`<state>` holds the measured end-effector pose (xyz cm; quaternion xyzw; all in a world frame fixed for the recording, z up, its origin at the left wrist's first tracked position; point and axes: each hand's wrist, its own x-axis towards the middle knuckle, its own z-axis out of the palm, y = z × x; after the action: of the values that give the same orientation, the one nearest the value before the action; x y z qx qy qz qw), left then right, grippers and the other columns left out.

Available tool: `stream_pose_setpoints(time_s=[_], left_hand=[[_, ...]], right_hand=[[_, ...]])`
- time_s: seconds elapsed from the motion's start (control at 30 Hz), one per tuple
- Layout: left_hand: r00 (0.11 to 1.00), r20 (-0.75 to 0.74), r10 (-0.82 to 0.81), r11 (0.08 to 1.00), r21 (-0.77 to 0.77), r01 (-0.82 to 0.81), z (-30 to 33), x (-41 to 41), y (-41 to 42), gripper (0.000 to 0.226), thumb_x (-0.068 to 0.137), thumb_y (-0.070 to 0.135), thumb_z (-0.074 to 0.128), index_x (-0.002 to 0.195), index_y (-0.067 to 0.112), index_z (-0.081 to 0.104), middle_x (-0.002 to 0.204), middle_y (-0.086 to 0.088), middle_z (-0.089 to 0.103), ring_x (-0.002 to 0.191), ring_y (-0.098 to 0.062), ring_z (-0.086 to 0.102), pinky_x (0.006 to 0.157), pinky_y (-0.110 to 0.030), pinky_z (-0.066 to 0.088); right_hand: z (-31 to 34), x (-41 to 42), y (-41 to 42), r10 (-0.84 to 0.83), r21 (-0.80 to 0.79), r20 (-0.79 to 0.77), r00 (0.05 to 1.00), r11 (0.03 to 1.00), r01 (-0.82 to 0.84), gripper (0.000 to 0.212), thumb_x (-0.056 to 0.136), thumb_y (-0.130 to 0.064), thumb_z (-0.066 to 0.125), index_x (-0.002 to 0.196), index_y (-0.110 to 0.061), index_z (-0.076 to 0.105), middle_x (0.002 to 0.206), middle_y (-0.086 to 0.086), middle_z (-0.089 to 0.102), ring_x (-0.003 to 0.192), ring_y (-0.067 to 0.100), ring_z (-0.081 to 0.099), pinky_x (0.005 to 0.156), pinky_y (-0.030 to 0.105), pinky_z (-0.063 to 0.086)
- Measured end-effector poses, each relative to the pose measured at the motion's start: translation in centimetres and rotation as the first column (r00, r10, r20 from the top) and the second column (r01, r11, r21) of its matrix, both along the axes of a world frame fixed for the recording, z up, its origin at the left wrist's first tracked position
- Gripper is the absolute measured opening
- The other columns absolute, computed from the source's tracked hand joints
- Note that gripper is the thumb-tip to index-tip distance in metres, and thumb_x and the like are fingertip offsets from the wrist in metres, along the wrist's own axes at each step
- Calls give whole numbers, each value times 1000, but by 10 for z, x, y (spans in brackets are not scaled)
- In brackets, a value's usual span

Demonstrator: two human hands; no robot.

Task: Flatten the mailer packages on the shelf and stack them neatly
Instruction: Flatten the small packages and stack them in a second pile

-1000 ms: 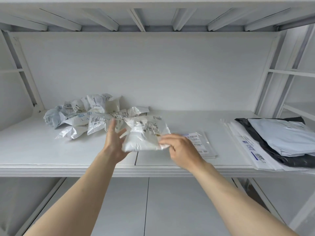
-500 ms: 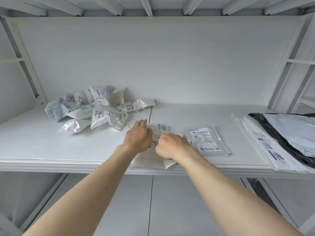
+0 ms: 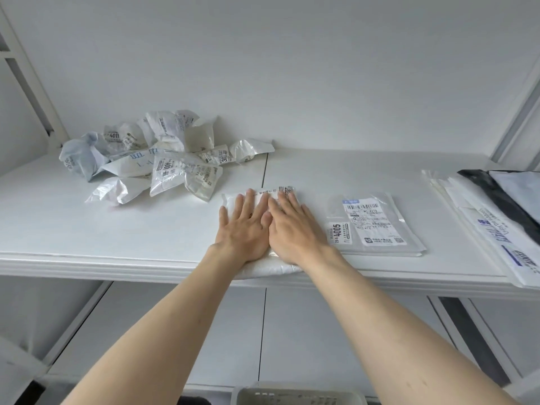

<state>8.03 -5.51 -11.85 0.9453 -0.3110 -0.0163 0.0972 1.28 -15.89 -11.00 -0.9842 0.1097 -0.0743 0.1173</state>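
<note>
1. At the shelf's front edge, my left hand and right hand lie side by side, thumbs touching, fingers straight and spread, palms pressing down on the white mailer. Neither grip is curled round anything.
2. The mailer sits at the front of the shelf, its near edge bulging slightly over the lip, its printed label end showing just past my fingertips.
3. To do this well, I judge I should sweep both palms outward from the middle so trapped air escapes at the open end, and keep the near edge from slipping off the lip.
4. Just right of the white mailer lies the flattened stack, clear bags with a label on top; the pressed mailer likely goes there, edges squared.
5. Further right of the white mailer, the larger flat bags lie in a pile, white, black and grey, overhanging the shelf's front. They are well apart and not in my way.
6. Behind and left of the white mailer, the crumpled heap waits near the back wall, with several packages not yet flattened. One of its bags lies near my left fingertips, so a wide outward sweep could nudge it.
</note>
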Motion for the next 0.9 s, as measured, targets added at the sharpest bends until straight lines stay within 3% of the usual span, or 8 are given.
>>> stream_pose_setpoints(time_s=[0.9], left_hand=[[998,-68,7,993,120,1,6,1,-4,55,101,45,9,155,34,1,164,1,-5,151,-19,-6,120,-51,-4]], right_hand=[[-7,3,-5,-24,29,-128,992,999,28,54,103,-28,16,156,-23,13,165,-3,3,151,13,-1,122,40,0]])
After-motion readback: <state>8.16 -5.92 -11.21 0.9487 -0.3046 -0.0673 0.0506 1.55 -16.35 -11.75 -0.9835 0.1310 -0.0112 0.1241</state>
